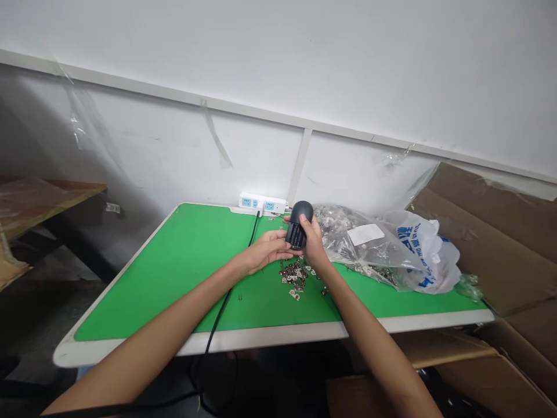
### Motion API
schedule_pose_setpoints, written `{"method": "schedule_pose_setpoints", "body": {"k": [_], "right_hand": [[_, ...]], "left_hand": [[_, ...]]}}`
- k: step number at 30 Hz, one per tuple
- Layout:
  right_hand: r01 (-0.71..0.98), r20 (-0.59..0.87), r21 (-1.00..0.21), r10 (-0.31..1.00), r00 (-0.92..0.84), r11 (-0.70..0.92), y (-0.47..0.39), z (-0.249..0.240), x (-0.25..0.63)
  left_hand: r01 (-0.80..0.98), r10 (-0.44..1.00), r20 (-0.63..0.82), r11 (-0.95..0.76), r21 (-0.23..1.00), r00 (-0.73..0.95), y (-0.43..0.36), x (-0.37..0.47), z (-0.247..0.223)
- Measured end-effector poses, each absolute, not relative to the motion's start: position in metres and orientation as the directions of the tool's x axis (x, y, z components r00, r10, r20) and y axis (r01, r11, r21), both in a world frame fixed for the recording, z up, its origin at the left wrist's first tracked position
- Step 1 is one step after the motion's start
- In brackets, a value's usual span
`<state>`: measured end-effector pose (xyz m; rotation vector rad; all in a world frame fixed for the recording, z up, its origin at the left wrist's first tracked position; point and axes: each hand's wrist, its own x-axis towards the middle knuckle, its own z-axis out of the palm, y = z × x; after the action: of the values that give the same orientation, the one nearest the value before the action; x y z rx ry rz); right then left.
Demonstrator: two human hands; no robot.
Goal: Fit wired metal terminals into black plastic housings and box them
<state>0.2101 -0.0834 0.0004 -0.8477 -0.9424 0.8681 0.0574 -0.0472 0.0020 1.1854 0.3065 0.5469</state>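
A dark grey device [301,213] with a smooth rounded top and a black, slotted lower part is held up over the table; I cannot make out its exact kind. My right hand [314,239] is closed around its right side, the thumb lying across the front. From the left, my left hand [270,248] grips its lower edge with bent fingers, some of them hidden behind it. Just below both hands, a loose pile of small metal parts [296,274] lies on the green tabletop [183,278].
A white power strip [263,203] sits at the table's back edge, its black cable [221,316] crossing the top. To the right lie a clear bag of small parts [343,232] and a white plastic bag [435,255]. Cardboard [491,232] stands beyond them.
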Motion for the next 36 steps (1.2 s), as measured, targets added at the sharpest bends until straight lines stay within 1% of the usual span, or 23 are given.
{"method": "schedule_pose_setpoints", "body": {"k": [4,8,11,13,15,17,19,20,22,23,25,28,30,33,36], "right_hand": [[-0.175,0.319,-0.905,0.892,0.320,0.387,-0.082,-0.006,0.210],[-0.162,0.303,-0.922,0.916,0.263,0.352,-0.077,-0.010,0.214],[-0.145,0.300,-0.933,0.933,0.200,0.330,-0.071,-0.011,0.223],[-0.093,0.292,-0.945,0.935,0.203,0.315,-0.069,-0.009,0.234],[0.038,0.311,-0.949,0.915,0.257,0.312,-0.070,-0.006,0.248],[0.263,0.375,-0.914,0.889,0.263,0.308,-0.073,-0.002,0.264],[0.503,0.428,-0.810,0.890,0.156,0.301,-0.076,0.002,0.280],[0.595,0.420,-0.746,0.904,0.073,0.299,-0.078,0.003,0.287],[0.708,0.344,-0.644,0.936,-0.070,0.289,-0.081,0.003,0.297],[0.742,0.300,-0.610,0.948,-0.109,0.278,-0.083,0.002,0.300],[0.789,0.233,-0.562,0.962,-0.139,0.250,-0.084,0.001,0.301],[0.823,0.215,-0.511,0.964,-0.155,0.246,-0.084,-0.002,0.295],[0.833,0.218,-0.492,0.963,-0.161,0.251,-0.084,-0.003,0.289],[0.839,0.234,-0.475,0.957,-0.170,0.265,-0.083,-0.002,0.283],[0.800,0.268,-0.519,0.946,-0.181,0.301,-0.083,-0.002,0.281]], "left_hand": [[-0.200,0.603,0.027,0.222,0.954,0.797,-0.046,0.061,-0.004],[-0.191,0.644,0.009,0.213,0.958,0.765,-0.044,0.064,-0.007],[-0.220,0.687,-0.010,0.247,0.944,0.727,-0.040,0.060,-0.001],[-0.270,0.739,-0.007,0.255,0.929,0.673,-0.035,0.056,0.006],[-0.333,0.803,0.012,0.233,0.914,0.596,-0.029,0.051,0.013],[-0.383,0.861,0.034,0.191,0.904,0.508,-0.023,0.047,0.019],[-0.404,0.902,0.038,0.156,0.901,0.431,-0.019,0.044,0.024],[-0.404,0.916,0.032,0.145,0.903,0.401,-0.018,0.043,0.026],[-0.380,0.938,0.033,0.108,0.919,0.346,-0.018,0.042,0.028],[-0.353,0.947,0.047,0.073,0.933,0.319,-0.019,0.042,0.028],[-0.272,0.959,0.098,-0.024,0.962,0.265,-0.023,0.043,0.027],[-0.184,0.963,0.161,-0.121,0.975,0.218,-0.029,0.045,0.025],[-0.194,0.959,0.176,-0.133,0.972,0.222,-0.033,0.047,0.024],[-0.235,0.942,0.192,-0.127,0.964,0.276,-0.035,0.048,0.024],[-0.258,0.922,0.204,-0.120,0.959,0.330,-0.034,0.047,0.023]]}}
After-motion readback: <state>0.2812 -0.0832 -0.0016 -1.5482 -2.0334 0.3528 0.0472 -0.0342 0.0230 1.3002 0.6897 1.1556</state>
